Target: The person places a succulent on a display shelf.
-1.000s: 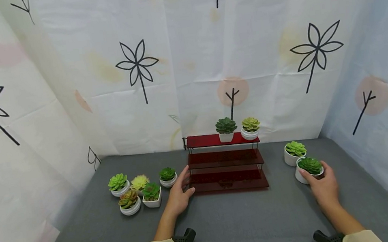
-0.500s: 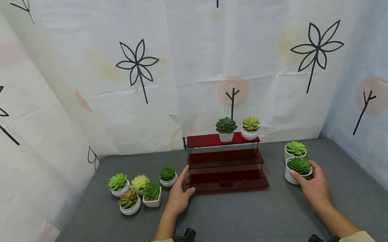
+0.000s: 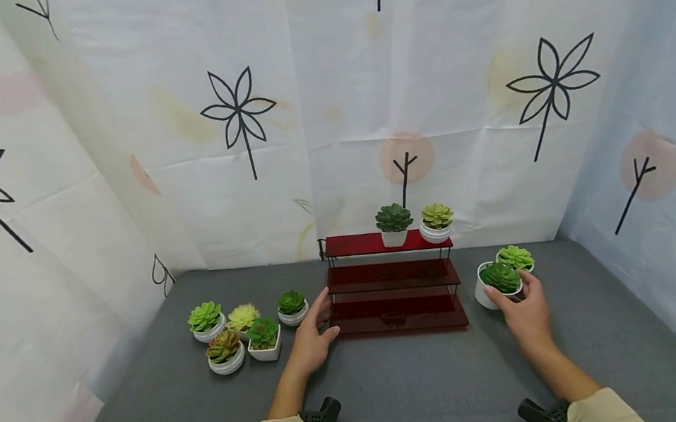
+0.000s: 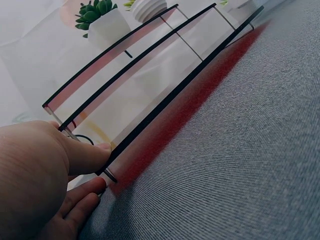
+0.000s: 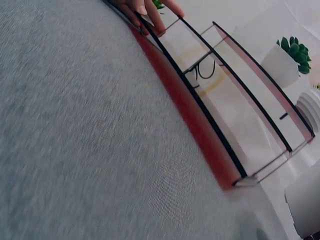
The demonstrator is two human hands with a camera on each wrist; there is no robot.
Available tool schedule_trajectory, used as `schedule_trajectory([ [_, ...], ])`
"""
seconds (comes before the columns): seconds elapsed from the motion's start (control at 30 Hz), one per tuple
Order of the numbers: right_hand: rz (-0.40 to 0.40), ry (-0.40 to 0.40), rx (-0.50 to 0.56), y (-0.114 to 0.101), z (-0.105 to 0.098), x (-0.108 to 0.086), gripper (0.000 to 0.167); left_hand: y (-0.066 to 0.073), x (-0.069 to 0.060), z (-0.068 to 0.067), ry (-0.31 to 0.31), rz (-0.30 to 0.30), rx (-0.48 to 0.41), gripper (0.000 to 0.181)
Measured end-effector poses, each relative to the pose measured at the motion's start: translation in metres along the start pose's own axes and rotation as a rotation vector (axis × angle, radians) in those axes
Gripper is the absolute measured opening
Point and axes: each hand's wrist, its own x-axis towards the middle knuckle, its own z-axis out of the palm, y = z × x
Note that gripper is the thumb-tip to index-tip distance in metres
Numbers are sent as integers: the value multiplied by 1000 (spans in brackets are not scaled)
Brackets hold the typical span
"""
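Note:
My right hand (image 3: 527,314) grips a white round pot with a dark green succulent (image 3: 501,278), right of the red three-tier display shelf (image 3: 397,316). Part of a white pot (image 5: 306,202) shows at the right wrist view's lower right edge. At the shelf's left end, my left hand (image 3: 311,340) holds the lower corner, its thumb (image 4: 90,156) against the bottom tier's front edge and its fingers low at the end. A dark green succulent (image 3: 393,219) and a yellow-green succulent (image 3: 436,217) stand in white pots on the top tier. Both lower tiers are bare.
Several potted succulents stand left of the shelf, among them a reddish one (image 3: 224,347) and a green one in a square pot (image 3: 263,333). A bright green succulent (image 3: 515,257) stands behind my right hand. Patterned white cloth (image 3: 323,99) encloses the grey table (image 3: 413,393).
My right hand has moved left with the potted succulent, bringing it nearer to the shelf. The left hand has stayed at the shelf's end.

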Motion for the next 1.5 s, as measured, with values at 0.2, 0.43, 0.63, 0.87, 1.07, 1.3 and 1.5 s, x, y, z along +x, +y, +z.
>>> schedule_trajectory([
  [0.2,-41,6,40,-9,11,3,75,1,0,-1,2,-5,2,76],
  [0.43,-95,25,95,-14,22,7,72,2,0,-1,3,-21,-5,76],
  [0.63,-120,36,126,-18,27,9,72,1,0,0,2,-26,-2,76],
  [0.87,-168,2,155,-23,35,8,68,1,1,-1,0,-15,8,76],
  [1.07,-196,-43,90,-24,40,8,69,-2,1,0,-4,-18,8,76],
  [1.3,-221,-75,54,-28,46,11,65,-1,1,0,-2,-12,6,76],
  [1.5,-222,-86,58,-31,54,12,65,0,1,0,-1,-16,6,76],
])
